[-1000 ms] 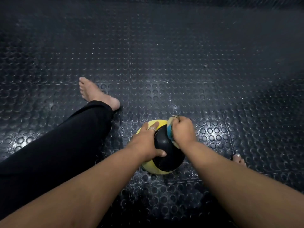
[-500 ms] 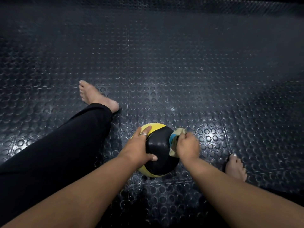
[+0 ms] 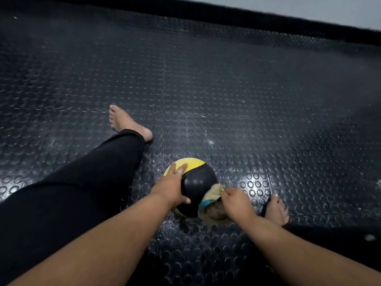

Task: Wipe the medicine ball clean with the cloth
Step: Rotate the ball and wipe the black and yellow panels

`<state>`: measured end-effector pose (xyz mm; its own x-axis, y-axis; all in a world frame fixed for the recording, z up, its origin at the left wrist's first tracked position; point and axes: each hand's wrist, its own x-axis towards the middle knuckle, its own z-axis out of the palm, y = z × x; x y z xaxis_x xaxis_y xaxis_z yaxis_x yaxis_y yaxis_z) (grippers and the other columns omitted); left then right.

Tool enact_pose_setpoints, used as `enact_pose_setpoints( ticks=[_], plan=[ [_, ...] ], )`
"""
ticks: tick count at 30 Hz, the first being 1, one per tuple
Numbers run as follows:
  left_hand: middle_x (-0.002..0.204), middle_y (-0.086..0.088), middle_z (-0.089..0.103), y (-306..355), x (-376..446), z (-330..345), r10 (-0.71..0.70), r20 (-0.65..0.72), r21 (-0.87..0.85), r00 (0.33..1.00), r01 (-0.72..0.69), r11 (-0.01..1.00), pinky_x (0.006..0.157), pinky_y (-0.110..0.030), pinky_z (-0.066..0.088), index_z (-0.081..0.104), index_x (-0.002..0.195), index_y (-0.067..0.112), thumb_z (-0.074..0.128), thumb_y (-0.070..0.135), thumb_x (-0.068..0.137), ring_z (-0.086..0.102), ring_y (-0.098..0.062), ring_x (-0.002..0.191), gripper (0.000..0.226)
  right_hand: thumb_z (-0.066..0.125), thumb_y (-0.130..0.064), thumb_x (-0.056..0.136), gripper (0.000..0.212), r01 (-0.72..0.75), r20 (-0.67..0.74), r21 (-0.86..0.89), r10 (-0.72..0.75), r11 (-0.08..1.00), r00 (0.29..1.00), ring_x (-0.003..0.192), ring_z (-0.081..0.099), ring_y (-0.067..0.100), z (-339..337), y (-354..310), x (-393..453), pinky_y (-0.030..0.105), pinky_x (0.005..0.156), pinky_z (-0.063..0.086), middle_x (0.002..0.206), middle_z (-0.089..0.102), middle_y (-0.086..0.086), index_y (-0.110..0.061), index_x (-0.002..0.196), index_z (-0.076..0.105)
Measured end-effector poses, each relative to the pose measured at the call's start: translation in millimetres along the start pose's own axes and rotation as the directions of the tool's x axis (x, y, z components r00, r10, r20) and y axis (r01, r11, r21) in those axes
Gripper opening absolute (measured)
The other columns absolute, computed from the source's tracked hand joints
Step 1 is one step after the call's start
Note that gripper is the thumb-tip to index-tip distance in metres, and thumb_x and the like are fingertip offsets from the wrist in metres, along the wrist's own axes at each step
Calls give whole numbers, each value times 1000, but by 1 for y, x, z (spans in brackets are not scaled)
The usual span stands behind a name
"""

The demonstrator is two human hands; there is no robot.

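A black and yellow medicine ball [image 3: 199,183] sits on the studded floor between my legs. My left hand [image 3: 172,186] lies over its left side, fingers spread on the yellow panel and thumb on the black one. My right hand [image 3: 237,203] grips a crumpled beige cloth with a blue edge [image 3: 213,198] and presses it against the ball's lower right side. Part of the cloth bunches on the floor under my hand.
The floor is black rubber matting with round studs [image 3: 226,89]. My left leg in black trousers [image 3: 82,182] stretches to the left, with a bare foot [image 3: 125,122]. My right foot [image 3: 276,209] rests just right of the ball. A dark edge [image 3: 268,21] borders the mat far back.
My right hand has slid the cloth from the ball's top down its right side to the lower right. My left hand stays on the ball. The view has tilted up and left.
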<state>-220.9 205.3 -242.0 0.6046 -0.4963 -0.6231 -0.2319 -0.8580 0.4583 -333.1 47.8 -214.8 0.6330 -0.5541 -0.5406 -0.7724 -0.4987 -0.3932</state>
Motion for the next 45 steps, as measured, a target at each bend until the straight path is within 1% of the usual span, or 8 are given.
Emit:
enact_pose_setpoints(
  ticks=[3,8,13,22,30,34,41,45],
  plan=[
    [164,2,-7,-4,-6,-1,11,-4,-24,1000,-11,1000,115,-43,32,2,155,39,84,31,74,24,-28,146,116,32,-5,98,32,-42,30,-3,42,999,999,114,52,27,-24,-4,2,29,90,36,125,56,18,2,120,54],
    [164,0,5,-16,-19,-8,54,48,-83,997,-50,995,116,-30,23,8,156,31,78,34,80,22,-21,147,104,39,-2,95,28,30,-109,383,13,923,994,76,51,23,-30,1,-5,19,57,38,75,56,6,-6,76,60],
    [164,-3,1,-17,-30,-10,99,116,-22,988,-97,995,120,-29,18,9,156,34,77,34,82,17,-21,149,101,48,-10,94,28,51,-89,382,-18,923,996,78,53,23,-17,-7,6,28,64,34,74,59,7,-16,69,58],
    [137,-3,51,-12,-31,-11,74,32,-368,997,-58,928,90,-26,50,39,145,32,75,19,84,61,-12,90,72,48,-33,94,43,22,66,105,-29,994,997,116,52,28,-9,-15,14,29,90,40,129,56,12,-20,135,46],
    [152,-11,40,-18,-14,0,-118,77,-274,990,135,952,111,-37,35,20,155,21,59,48,93,43,-30,136,78,36,-20,100,36,2,44,166,-9,986,999,85,59,24,-5,5,21,24,66,38,108,63,15,-8,129,52],
    [150,-13,42,-21,-2,3,-170,130,-302,977,203,931,110,-37,35,28,152,21,46,55,97,45,-31,134,68,30,-35,100,34,-135,108,314,106,940,989,97,54,25,-4,11,28,31,80,37,99,55,12,-17,85,55],
    [115,-2,58,-26,8,8,-202,83,-351,976,218,911,81,-28,40,55,111,14,51,50,96,53,-18,99,38,67,-49,79,77,-134,181,340,75,931,981,122,48,29,4,12,33,38,100,37,137,48,8,-15,141,36],
    [140,-11,47,-13,18,13,-248,163,-581,955,296,758,98,-41,44,34,142,16,49,53,96,50,-31,123,61,71,-43,78,71,-101,119,393,59,914,991,116,53,28,8,18,41,38,100,41,133,53,7,-15,136,43]
  ],
)
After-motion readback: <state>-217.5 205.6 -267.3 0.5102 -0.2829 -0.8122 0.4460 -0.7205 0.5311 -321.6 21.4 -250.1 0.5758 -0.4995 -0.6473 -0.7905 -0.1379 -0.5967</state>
